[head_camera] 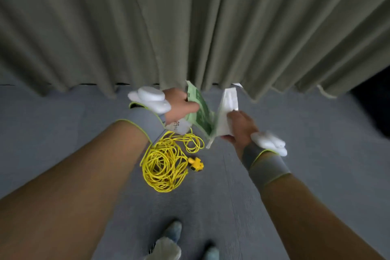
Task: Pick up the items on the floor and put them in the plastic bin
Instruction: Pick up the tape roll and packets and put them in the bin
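The olive curtain [190,23] hangs to the grey carpet [316,133]. Just in front of the curtain's hem, my left hand [179,104] is closed on a green packet [202,112], and my right hand [238,126] is pinched shut on a white packet [226,110] touching the green one. Nearer me than the curtain, under my hands, the yellow cable coil [166,164] lies on the carpet with a small yellow toy [196,163] just beside it.
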`<state>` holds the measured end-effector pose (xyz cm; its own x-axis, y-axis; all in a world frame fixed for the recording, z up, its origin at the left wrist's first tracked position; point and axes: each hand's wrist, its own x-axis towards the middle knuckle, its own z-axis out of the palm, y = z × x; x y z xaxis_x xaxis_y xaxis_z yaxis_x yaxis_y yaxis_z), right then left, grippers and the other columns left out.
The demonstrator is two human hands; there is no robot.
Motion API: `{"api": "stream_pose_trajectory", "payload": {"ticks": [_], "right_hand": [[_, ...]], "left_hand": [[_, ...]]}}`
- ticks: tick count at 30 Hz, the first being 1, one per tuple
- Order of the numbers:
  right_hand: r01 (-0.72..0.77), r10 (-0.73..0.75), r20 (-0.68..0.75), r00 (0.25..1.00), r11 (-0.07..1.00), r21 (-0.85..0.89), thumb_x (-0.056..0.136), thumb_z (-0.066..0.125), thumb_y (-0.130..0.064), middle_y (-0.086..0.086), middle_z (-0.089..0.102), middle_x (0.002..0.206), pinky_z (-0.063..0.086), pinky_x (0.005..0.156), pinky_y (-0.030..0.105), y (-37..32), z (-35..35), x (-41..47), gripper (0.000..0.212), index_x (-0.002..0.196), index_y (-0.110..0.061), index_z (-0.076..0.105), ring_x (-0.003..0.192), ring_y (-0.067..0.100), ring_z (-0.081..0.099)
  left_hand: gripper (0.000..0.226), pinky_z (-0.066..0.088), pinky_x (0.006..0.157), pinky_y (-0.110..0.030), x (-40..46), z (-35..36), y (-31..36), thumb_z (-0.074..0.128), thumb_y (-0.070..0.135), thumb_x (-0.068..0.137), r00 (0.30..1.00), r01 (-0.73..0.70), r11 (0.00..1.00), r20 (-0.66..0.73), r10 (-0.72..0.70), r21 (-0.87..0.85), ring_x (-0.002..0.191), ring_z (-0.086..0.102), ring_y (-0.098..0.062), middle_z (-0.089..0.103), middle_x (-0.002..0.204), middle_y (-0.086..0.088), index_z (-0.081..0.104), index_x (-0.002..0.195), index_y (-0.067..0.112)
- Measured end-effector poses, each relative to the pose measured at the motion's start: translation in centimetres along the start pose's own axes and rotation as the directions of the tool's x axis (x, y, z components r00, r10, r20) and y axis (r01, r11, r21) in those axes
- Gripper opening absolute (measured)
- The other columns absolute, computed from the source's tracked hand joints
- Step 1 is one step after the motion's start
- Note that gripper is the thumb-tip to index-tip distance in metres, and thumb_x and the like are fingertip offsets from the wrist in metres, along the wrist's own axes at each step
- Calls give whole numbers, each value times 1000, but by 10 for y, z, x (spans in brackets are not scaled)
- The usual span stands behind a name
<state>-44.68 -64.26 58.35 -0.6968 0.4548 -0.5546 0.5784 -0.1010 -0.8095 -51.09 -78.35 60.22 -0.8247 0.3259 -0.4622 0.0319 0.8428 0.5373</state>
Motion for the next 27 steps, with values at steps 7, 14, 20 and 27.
{"api": "stream_pose_trajectory", "payload": {"ticks": [7,14,20,27], "right_hand": [[192,-196,297,935,980,44,92,48,-10,17,54,119,58,60,36,-107,58,-100,33,124,-3,52,107,35,56],[439,-352,579,735,899,-10,93,45,-11,10,53,98,55,79,46,-135,99,-208,16,106,-10,55,94,30,56],[482,-336,773,538,875,44,93,46,-12,10,53,92,55,83,46,-132,155,-318,7,99,-11,51,88,28,54],[486,-215,921,325,874,32,91,47,-13,15,54,105,56,81,43,-67,253,-449,10,99,-9,53,94,29,56]], "left_hand": [[42,41,56,-25,-124,-110,-7,45,47,93,956,158,987,-248,-158,-21,51,54,-24,52,46,-5,58,77,10],[42,44,65,-27,-253,-157,-33,44,46,94,860,296,942,-385,-336,-162,66,58,-26,53,68,-19,56,83,7],[46,50,62,-27,-403,-183,-89,53,50,87,637,399,851,-563,-526,-343,54,54,-26,64,71,-23,62,81,5],[45,58,68,-38,-574,-161,-190,55,49,84,398,484,710,-594,-699,-512,61,59,-28,71,90,-30,68,88,5]]}}
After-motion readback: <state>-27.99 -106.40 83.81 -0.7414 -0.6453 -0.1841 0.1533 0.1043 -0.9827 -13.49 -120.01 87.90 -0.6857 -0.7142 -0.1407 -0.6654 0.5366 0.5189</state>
